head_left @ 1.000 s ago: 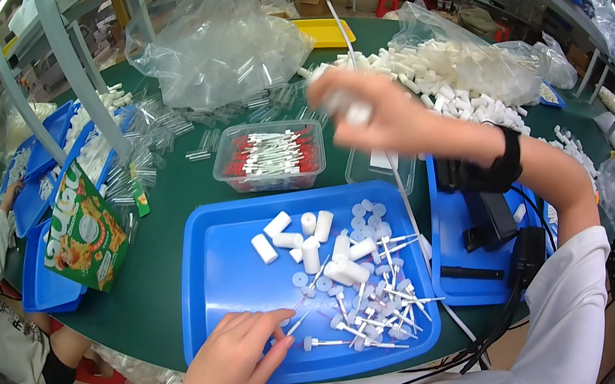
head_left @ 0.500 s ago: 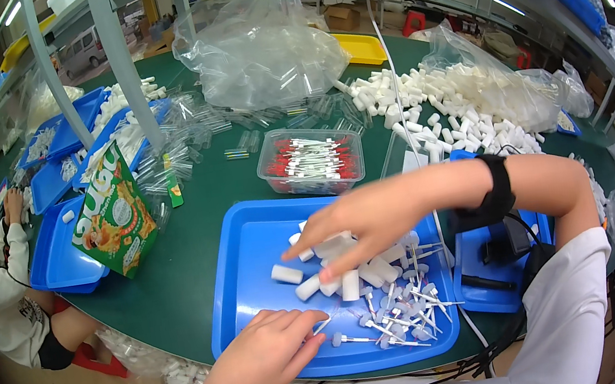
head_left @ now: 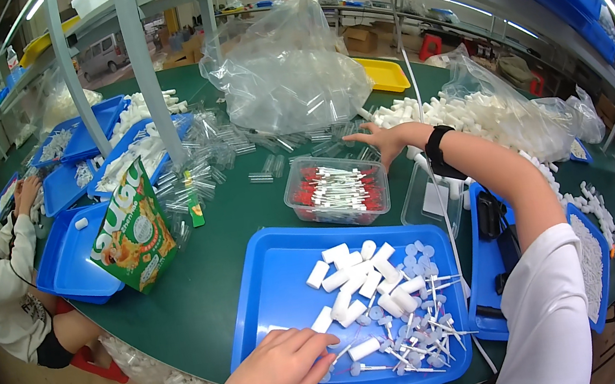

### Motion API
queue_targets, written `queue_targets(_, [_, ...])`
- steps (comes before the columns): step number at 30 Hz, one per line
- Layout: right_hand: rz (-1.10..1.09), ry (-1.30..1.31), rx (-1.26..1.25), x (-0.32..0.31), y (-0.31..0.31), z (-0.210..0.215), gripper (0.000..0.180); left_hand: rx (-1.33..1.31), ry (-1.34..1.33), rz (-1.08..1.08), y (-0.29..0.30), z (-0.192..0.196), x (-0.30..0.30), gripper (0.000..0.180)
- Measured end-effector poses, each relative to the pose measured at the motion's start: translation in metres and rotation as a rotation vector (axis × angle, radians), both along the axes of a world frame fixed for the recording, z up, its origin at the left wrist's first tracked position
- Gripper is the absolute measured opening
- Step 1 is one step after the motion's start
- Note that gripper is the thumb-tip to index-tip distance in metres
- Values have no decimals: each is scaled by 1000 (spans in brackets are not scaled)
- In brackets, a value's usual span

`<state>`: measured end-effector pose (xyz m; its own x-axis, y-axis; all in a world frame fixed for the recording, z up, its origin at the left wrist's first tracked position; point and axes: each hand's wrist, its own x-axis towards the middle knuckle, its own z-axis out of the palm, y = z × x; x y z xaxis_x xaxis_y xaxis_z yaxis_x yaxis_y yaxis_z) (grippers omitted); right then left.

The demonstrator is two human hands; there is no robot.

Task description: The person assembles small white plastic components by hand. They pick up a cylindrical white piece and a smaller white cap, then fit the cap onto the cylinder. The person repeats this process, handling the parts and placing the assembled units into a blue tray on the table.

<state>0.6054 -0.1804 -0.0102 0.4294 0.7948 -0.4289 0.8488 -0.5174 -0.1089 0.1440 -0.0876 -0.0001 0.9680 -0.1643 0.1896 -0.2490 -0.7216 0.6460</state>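
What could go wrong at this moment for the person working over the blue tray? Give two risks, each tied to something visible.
1. The right hand reaches far across the clear box of red-tipped pieces; the forearm might knock it.
2. The left hand rests in the blue tray among loose white tubes and thin sticks; a careless sweep could scatter them.

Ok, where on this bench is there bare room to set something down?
Bare green tabletop lies between the snack bag, the clear box of red-tipped sticks and the blue tray. That tray's left half is bare too. Crowded: its right half under white tubes, and the clear tubes behind.
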Motion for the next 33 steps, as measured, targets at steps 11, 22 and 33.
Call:
queue_targets(11, [15, -343, 373, 5, 4, -56, 71, -13, 9, 55, 7, -1, 2, 17])
queue_targets(22, [-131, -370, 550, 4, 17, -63, 47, -14, 65, 34, 9, -7, 10, 17])
queue_targets(33, [-76, -531, 690, 13, 21, -54, 40, 3, 55, 35, 9, -8, 11, 18])
